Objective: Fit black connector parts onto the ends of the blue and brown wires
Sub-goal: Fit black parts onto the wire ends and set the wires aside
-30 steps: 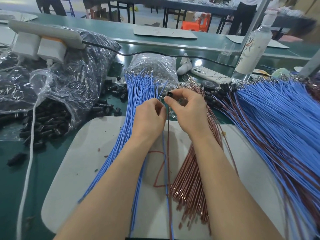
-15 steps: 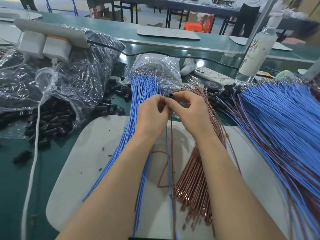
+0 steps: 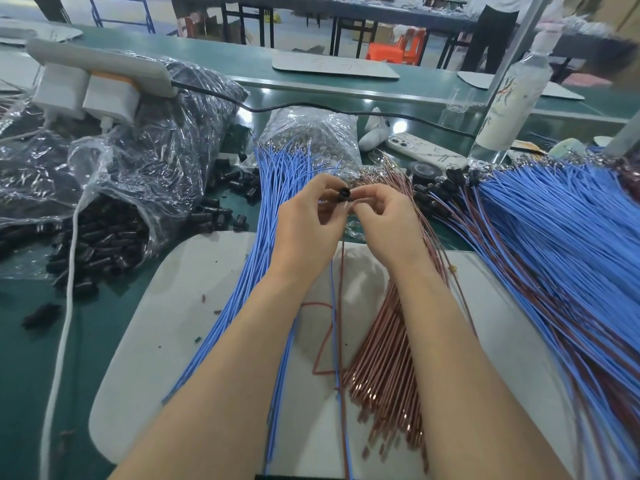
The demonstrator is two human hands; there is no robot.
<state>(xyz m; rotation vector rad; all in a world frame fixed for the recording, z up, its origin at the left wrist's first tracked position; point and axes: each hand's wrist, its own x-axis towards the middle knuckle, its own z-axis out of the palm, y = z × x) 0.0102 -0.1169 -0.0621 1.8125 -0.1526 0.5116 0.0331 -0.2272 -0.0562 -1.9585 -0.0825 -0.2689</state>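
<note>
Left hand (image 3: 308, 225) and right hand (image 3: 384, 220) meet at the fingertips, curled fingers of both pinching one black connector (image 3: 344, 195). One blue wire (image 3: 333, 334) and one brown wire (image 3: 340, 282) run from the grip toward the person, over the white mat (image 3: 156, 341). Just left of the grip: blue bundle (image 3: 273, 188). Below right: brown bundle (image 3: 388, 358). Far right: mixed wire pile (image 3: 554, 230). Far left: bag of connectors (image 3: 104, 233).
</note>
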